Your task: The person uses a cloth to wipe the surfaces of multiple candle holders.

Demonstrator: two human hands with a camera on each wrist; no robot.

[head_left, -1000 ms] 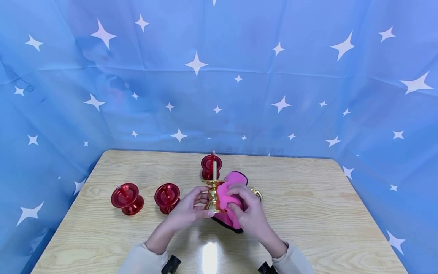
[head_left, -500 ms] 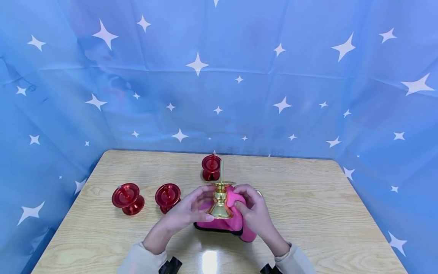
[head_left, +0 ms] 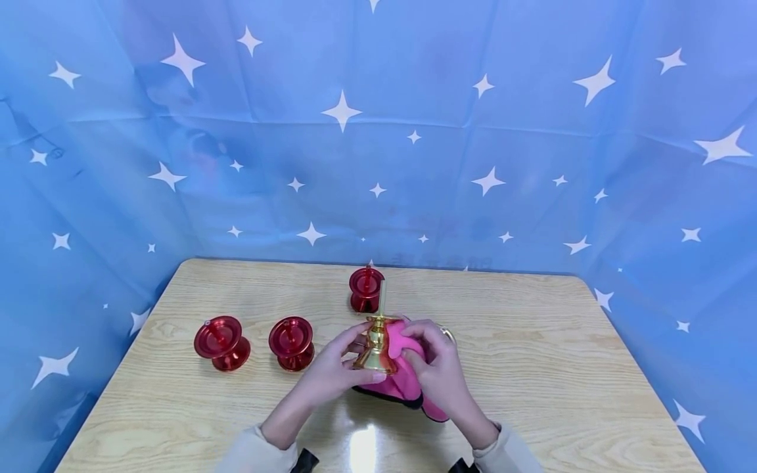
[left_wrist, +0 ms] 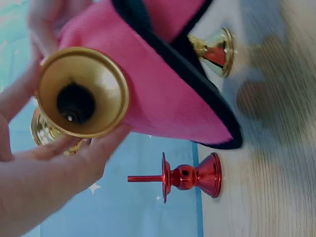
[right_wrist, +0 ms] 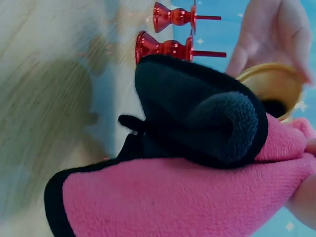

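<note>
My left hand (head_left: 332, 371) grips a gold candlestick (head_left: 376, 343) by its base and side, holding it above the table, slightly tilted. A thin spike rises from its small dish. In the left wrist view the hollow underside of its base (left_wrist: 111, 81) faces the camera. My right hand (head_left: 440, 368) pinches a pink cloth (head_left: 408, 381) with black edging and presses it against the candlestick's right side. Below the hands the cloth hangs loosely; its dark grey reverse (right_wrist: 187, 98) shows in the right wrist view. My right fingertips are partly hidden in the folds.
Two red candlesticks (head_left: 222, 343) (head_left: 291, 343) stand on the wooden table (head_left: 562, 368) at the left, and a third red candlestick (head_left: 366, 289) stands farther back. A second gold candlestick (left_wrist: 219, 53) stands behind my right hand. A blue starry curtain (head_left: 378, 151) surrounds the table.
The candlestick first shifts right and nearer, then slightly back left, and tilts more. Both hands move with it. The hanging part of the cloth swings and refolds below.
</note>
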